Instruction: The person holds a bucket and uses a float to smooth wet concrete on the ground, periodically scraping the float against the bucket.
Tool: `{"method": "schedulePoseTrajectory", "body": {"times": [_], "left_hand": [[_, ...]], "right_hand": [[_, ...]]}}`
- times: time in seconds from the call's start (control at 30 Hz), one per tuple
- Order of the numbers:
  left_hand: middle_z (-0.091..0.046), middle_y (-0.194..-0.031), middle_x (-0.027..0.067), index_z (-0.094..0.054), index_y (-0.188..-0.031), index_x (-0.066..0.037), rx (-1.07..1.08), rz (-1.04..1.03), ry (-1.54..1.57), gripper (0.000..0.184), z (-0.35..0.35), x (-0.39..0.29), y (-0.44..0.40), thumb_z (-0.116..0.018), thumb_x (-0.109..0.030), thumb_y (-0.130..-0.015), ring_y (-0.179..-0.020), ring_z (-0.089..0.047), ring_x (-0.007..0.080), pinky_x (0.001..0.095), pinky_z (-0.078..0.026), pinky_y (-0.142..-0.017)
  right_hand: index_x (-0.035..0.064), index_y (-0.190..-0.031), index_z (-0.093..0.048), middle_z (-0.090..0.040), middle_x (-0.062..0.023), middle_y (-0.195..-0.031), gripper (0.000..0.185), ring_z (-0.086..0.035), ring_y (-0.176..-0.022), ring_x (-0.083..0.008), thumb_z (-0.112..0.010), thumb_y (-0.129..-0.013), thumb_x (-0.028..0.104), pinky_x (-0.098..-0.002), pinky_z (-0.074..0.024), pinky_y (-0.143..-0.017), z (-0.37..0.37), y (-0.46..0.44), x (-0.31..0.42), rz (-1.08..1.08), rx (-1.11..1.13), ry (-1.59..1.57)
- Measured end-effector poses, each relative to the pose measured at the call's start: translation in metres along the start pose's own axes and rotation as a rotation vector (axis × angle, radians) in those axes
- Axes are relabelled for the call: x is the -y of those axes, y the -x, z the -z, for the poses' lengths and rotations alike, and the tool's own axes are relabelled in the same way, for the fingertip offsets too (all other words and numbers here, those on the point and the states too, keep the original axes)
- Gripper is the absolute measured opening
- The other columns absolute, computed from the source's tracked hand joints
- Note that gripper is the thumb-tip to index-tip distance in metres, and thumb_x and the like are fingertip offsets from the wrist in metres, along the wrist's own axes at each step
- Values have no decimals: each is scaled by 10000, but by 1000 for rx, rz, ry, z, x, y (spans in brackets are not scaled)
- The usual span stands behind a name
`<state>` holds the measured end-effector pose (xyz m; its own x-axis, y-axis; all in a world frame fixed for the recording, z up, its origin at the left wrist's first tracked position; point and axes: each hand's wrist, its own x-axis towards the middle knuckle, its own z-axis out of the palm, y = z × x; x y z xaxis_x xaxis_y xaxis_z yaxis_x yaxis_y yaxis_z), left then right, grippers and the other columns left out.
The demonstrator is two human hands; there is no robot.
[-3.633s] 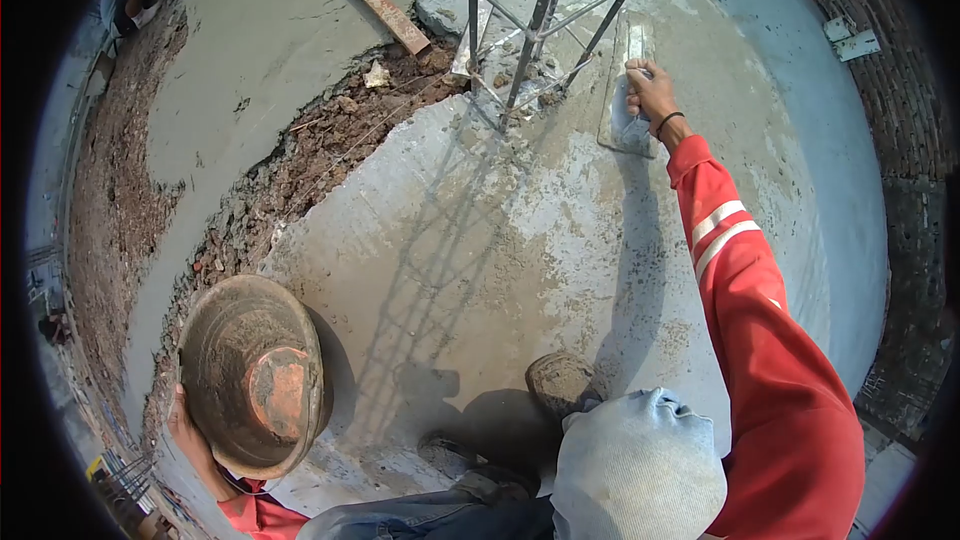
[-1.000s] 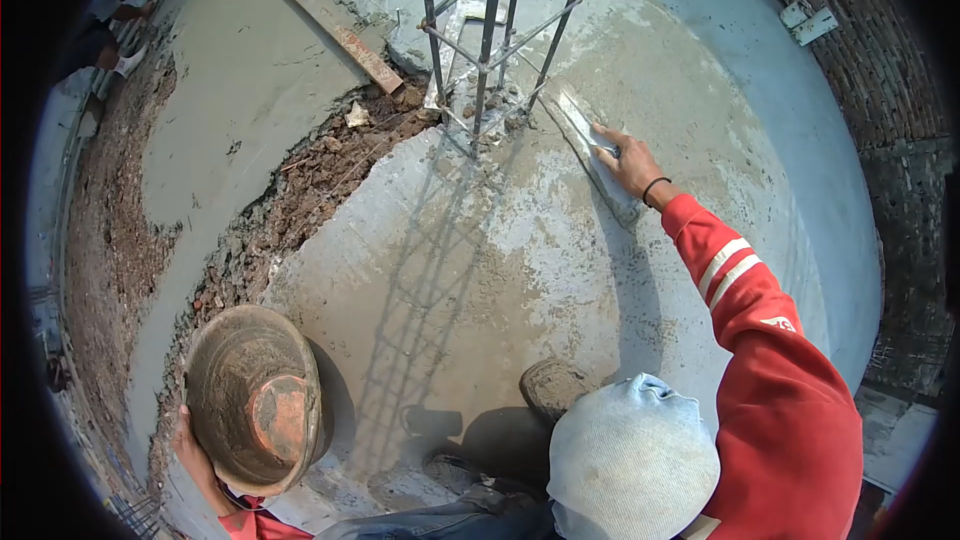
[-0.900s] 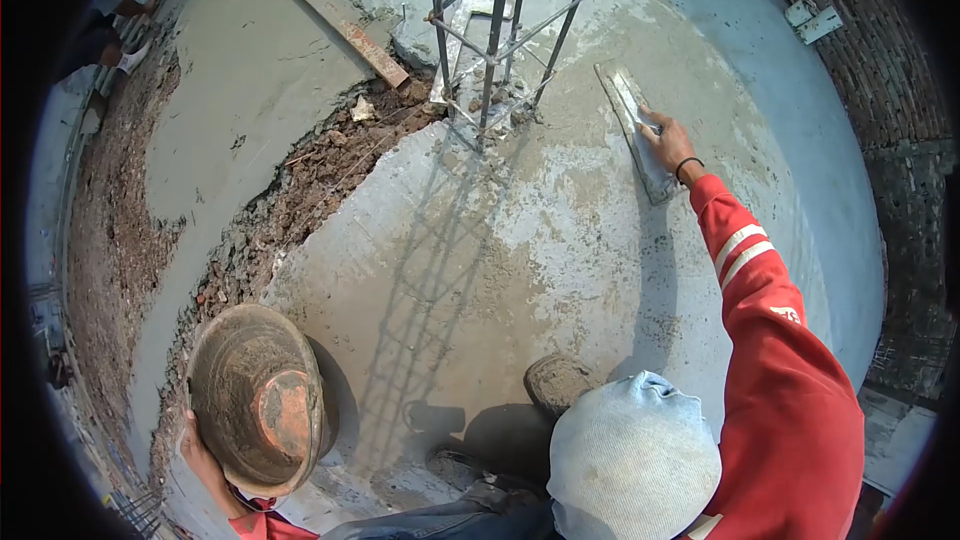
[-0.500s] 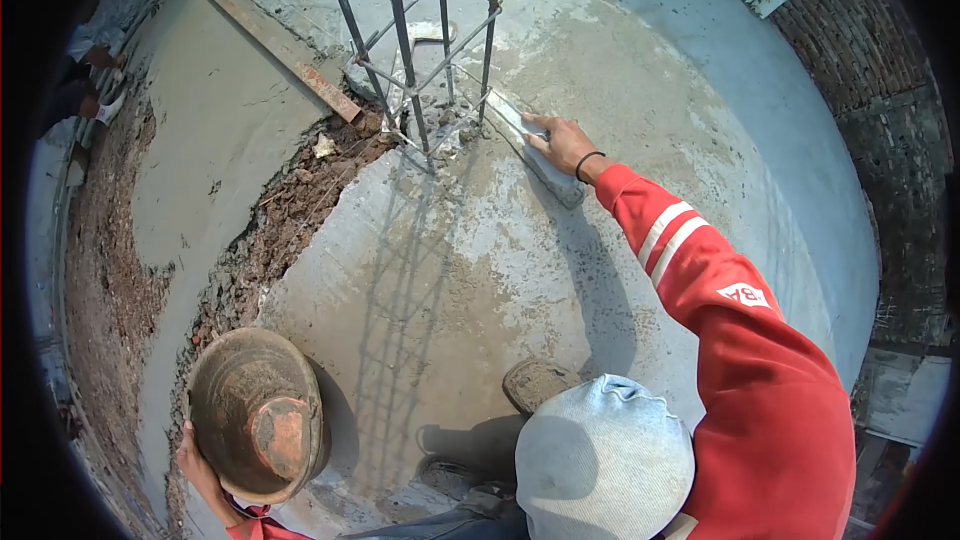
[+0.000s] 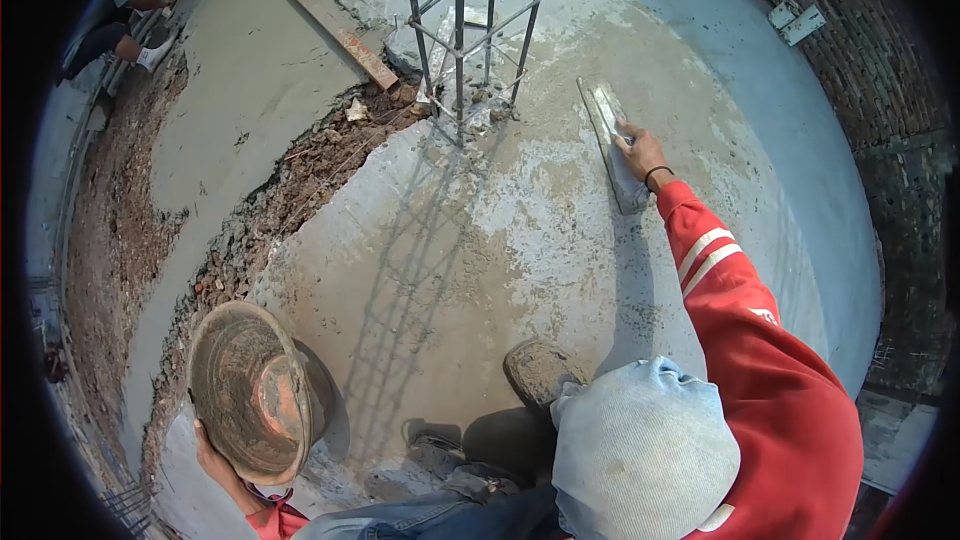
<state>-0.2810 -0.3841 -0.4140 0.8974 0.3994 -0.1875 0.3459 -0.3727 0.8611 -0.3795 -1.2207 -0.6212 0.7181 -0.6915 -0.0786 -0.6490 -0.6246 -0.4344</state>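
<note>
My right hand (image 5: 645, 153) is closed around a long, flat finishing trowel (image 5: 601, 116) smeared with grey mortar. The trowel lies along the wet concrete surface, right of the upright rebar column (image 5: 460, 40). At the lower left, my left hand (image 5: 216, 462) grips the outer rim of a round mortar bucket (image 5: 232, 355), which is tilted towards me. Wet mortar coats its inside, with an orange-red patch (image 5: 280, 396) at the bottom. Part of my left hand is hidden by the bucket.
A strip of broken rubble and soil (image 5: 285, 185) runs beside the slab. A rusty steel bar (image 5: 330, 20) lies on smooth wet concrete at the upper left. Another person (image 5: 115, 25) crouches at the far left. A muddy shoe (image 5: 540, 372) and pale denim (image 5: 645, 450) are near me.
My right hand has moved the trowel rightward, away from the rebar, and turned it more upright in view. The view has shifted, showing more of the other person. The bucket remains in my left hand.
</note>
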Motion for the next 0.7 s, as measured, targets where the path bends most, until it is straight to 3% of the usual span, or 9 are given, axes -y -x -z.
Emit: {"method": "schedulePoseTrajectory", "body": {"times": [0.03,0.17,0.23,0.37,0.43,0.5,0.53,0.6,0.7], "left_hand": [[-680,-1053,123,-660,-1113,102,50,42,45,512,-1,-3,1,-569,-388,-993,-903,-614,174,305,-482,-823],[-683,-1035,114,-664,-1092,96,22,-24,60,494,-3,-4,5,-572,-380,-994,-876,-617,159,297,-490,-793],[-685,-1037,111,-667,-1097,89,9,-94,4,469,6,12,-3,-575,-359,-996,-867,-625,158,306,-498,-789],[-687,-1040,91,-671,-1113,80,-35,-111,21,447,-1,8,2,-574,-342,-1001,-855,-620,148,292,-500,-780],[-685,-965,64,-688,-1035,67,-74,-94,67,435,-13,-2,7,-574,-351,-1003,-790,-591,124,276,-485,-730],[-650,-819,16,-666,-833,15,-39,-156,-6,419,-16,-9,15,-574,-355,-1005,-687,-529,88,258,-437,-637],[-650,-819,16,-666,-833,15,-45,-151,-5,419,-16,-11,15,-574,-355,-1005,-687,-529,88,258,-437,-637],[-560,-680,-32,-555,-673,-48,-53,-220,-29,455,-22,-13,16,-576,-355,-1007,-616,-442,59,244,-370,-570],[-495,-630,-55,-495,-639,-76,-77,-187,-44,465,-37,-26,14,-588,-348,-1004,-597,-386,45,240,-323,-541]], "right_hand": [[164,-1346,-591,-625,-220,-1250,462,-645,-1082,-396,-633,-918,335,-427,-517,-935,-13,18,3,160,7,36],[140,-1359,-572,-627,-248,-1216,471,-608,-1119,-426,-616,-918,299,-439,-476,-996,11,68,18,261,131,-10],[141,-1353,-578,-624,-259,-1209,467,-609,-1114,-429,-623,-914,292,-448,-478,-991,27,56,5,-10,161,-20],[150,-1355,-578,-622,-252,-1220,463,-596,-1141,-425,-613,-926,319,-446,-473,-1005,2,27,12,53,53,-19],[150,-1356,-578,-624,-233,-1230,464,-595,-1149,-413,-605,-929,331,-439,-473,-1013,-4,47,14,160,57,25],[145,-1352,-580,-627,-220,-1235,467,-604,-1138,-406,-611,-925,333,-435,-479,-1008,7,61,17,190,111,132],[139,-1348,-582,-630,-232,-1222,464,-614,-1125,-401,-616,-920,315,-434,-487,-997,21,60,28,92,161,136],[140,-1348,-582,-630,-240,-1216,464,-617,-1116,-406,-616,-918,310,-438,-489,-989,12,34,33,71,116,81],[142,-1354,-578,-629,-259,-1196,478,-624,-1088,-419,-629,-907,305,-449,-489,-973,-8,35,47,37,71,-22]]}}
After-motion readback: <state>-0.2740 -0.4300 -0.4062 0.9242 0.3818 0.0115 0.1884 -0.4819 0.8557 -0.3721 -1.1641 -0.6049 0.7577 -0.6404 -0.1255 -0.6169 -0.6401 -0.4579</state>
